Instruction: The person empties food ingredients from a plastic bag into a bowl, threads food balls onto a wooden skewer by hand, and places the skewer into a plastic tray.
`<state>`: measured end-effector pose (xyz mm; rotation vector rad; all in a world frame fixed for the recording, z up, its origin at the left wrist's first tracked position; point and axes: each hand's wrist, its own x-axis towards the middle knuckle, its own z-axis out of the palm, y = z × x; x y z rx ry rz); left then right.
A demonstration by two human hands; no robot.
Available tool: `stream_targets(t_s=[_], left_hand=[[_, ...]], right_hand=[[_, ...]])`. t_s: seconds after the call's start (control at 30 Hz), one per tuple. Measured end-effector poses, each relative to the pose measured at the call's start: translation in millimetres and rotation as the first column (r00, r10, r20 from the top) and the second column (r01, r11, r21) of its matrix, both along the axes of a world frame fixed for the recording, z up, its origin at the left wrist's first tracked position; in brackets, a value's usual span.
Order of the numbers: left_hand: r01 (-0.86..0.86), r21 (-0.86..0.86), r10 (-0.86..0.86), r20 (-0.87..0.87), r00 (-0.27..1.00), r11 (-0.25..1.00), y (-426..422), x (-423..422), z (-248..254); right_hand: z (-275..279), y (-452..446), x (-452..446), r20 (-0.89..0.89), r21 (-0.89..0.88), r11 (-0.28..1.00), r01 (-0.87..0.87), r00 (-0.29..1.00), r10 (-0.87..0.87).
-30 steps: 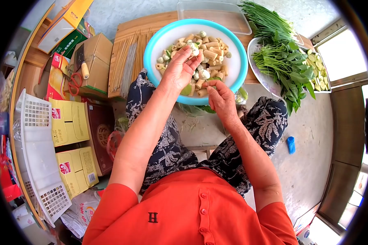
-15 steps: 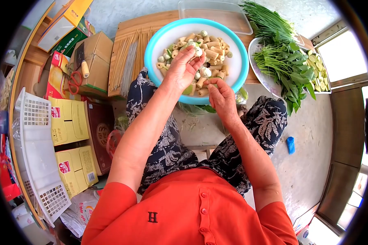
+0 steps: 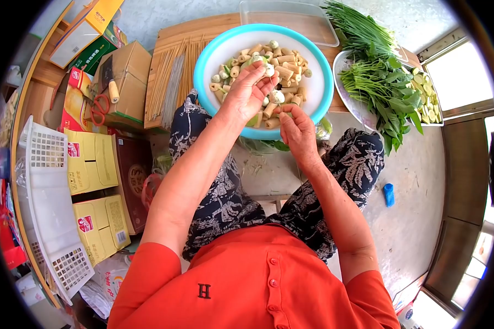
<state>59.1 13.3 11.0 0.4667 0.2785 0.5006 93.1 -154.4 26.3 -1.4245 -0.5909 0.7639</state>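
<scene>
A white basin with a turquoise rim (image 3: 325,93) holds many beige tube-shaped pieces (image 3: 284,72) and several pale round pieces (image 3: 276,97) with green marks. Above its near half, my left hand (image 3: 248,94) pinches a pale green-white round piece (image 3: 269,70) between thumb and fingertips. Lower and to the right, my right hand (image 3: 298,129) is closed in a pinch at the basin's near rim. It appears to grip a thin skewer that slants up toward my left hand; the fingers hide most of it.
Loose skewers (image 3: 177,77) lie on the wooden board (image 3: 162,41) left of the basin. A clear plastic tray (image 3: 291,22) sits behind. Leafy greens (image 3: 376,88) and sliced vegetables (image 3: 425,96) are at right. Boxes (image 3: 93,167) and a white basket (image 3: 46,189) stand at left.
My left hand and the round piece have shifted very slightly to the right. My right hand stays nearly in place, still pinching.
</scene>
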Motion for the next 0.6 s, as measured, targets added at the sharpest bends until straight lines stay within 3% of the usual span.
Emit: stream_targets(t_s=[0.6], left_hand=[[0.02,0.063,-0.018,-0.025,1.0,0.998,-2.0,0.2,-0.5]], right_hand=[[4.3,2.0,2.8,-0.036,-0.002,1.0,0.002,0.999,-0.002]])
